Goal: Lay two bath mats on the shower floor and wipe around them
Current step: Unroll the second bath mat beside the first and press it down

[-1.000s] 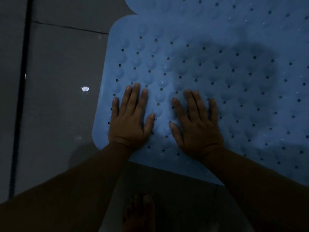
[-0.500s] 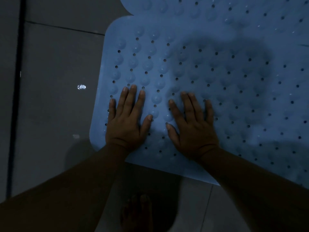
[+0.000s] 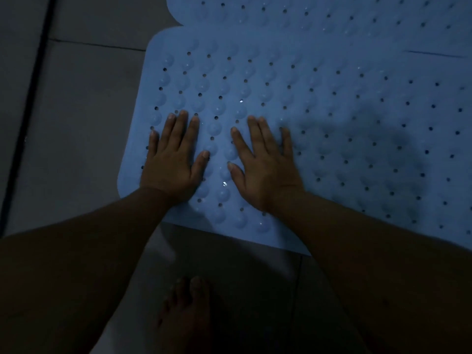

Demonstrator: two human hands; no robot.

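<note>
A blue bath mat (image 3: 319,103) with bumps and small holes lies flat on the grey tiled shower floor (image 3: 84,129). A second blue mat (image 3: 306,8) of the same kind lies just beyond it, their edges meeting near the top of the view. My left hand (image 3: 173,159) rests palm down on the near mat's left corner, fingers spread. My right hand (image 3: 263,164) presses flat beside it, a little to the right. Neither hand holds anything.
Grey floor tiles with dark grout lines (image 3: 28,103) run along the left side. My bare foot (image 3: 186,310) stands on the tile just below the mat's near edge. The scene is dim, with a shadow on the mat at right.
Both hands have stayed flat on the mat. The view has shifted slightly, so the mat sits a little lower and the shadow has moved right and down.
</note>
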